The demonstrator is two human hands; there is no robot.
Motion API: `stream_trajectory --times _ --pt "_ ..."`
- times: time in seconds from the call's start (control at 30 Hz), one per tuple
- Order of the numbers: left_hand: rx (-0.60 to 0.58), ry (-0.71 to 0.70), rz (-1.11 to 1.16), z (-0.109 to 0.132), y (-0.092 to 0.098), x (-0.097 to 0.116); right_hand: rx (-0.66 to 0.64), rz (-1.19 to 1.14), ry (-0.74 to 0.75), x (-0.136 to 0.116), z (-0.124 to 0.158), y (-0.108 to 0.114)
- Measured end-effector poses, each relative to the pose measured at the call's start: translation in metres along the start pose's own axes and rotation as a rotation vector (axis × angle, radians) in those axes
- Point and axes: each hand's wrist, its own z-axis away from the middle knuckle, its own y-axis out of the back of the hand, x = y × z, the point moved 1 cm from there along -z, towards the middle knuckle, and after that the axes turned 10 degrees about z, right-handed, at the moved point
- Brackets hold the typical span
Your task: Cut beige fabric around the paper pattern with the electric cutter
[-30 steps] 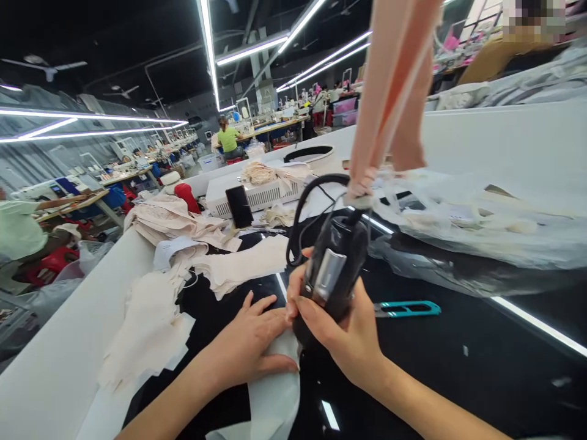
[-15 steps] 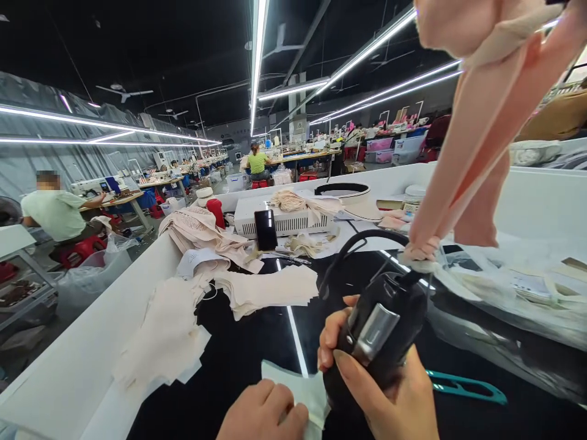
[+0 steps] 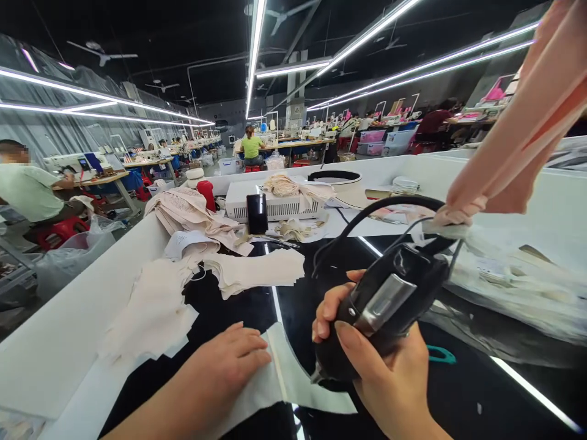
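My left hand (image 3: 222,363) lies flat with its fingers stretched out, pressing on a pale whitish fabric piece (image 3: 305,382) that has a raised seam-like strip along it. My right hand (image 3: 387,376) is wrapped round a black corded hand tool (image 3: 424,275) with a silver metal plate on its side. The tool's pointed metal tip is low, close to the fabric's curved edge; I cannot tell whether they touch. Pink cloth (image 3: 509,140) is tied round the tool's cord end and stretches up out of view. A teal-handled implement (image 3: 443,354) lies partly behind my right hand.
Stacks of cream fabric pieces (image 3: 257,269) and a pale pile (image 3: 151,311) lie to the left. Behind stand a phone (image 3: 257,214), a white vented box (image 3: 284,211) and a red spool (image 3: 206,195). Plastic-wrapped pieces (image 3: 518,275) lie right. White walls (image 3: 82,299) edge the black tabletop.
My left hand has moved from curled fingers at the fabric's edge to lying flat on it. More of the fabric shows. The pink cloth and tool appear farther right as the view shifts.
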Motion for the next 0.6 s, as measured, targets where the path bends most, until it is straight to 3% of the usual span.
stream_trajectory --times 0.1,0.27,0.43,0.6 --pt "0.022 -0.007 0.009 -0.008 0.006 -0.005 -0.001 -0.007 0.024 -0.002 0.001 0.001" --pt "0.046 -0.061 -0.006 -0.029 -0.004 -0.013 -0.029 -0.016 0.012 -0.006 0.006 0.003" --pt "-0.05 -0.061 0.004 -0.041 -0.012 -0.013 -0.045 -0.001 0.008 -0.006 0.013 0.012" --pt "-0.09 -0.051 0.003 -0.036 -0.014 -0.018 -0.086 0.017 0.014 -0.006 0.016 0.019"
